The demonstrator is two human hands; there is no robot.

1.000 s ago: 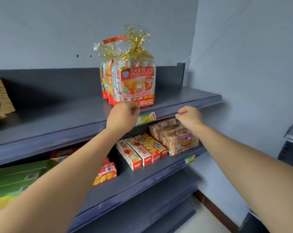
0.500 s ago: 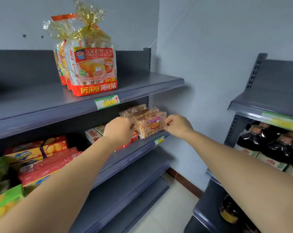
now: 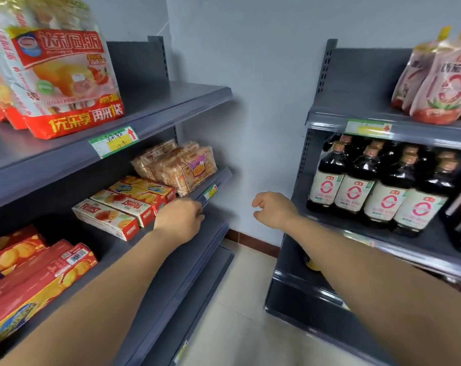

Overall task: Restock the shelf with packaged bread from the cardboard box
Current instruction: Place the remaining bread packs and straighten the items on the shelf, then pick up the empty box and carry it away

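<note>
Two bare hands reach forward, and neither holds anything. The left hand is curled loosely, knuckles up, its fingertips at the front lip of the grey metal middle shelf; whether they actually touch the lip I cannot tell. The right hand hangs in the gap between the two shelving units, fingers half bent and slack, touching nothing.

Clear crinkly plastic packs of golden-brown sliced bread lie stacked at the right end of that middle shelf, just behind its front edge; the front pack bears a small purple label too blurred to read. Just left of them lie long flat cardboard biscuit boxes, white and orange-red, printed with "FRUIBIST"-like lettering that is not fully legible. A yellow-and-green price tag sits on the shelf lip below the bread.

On the upper shelf stand glossy red-and-white cake bags with large Chinese writing, above a green and yellow price tag with a red arrow. On the right-hand unit stand dark glass bottles with pale labels bearing red rings, and above them soft pink pouches.
</note>
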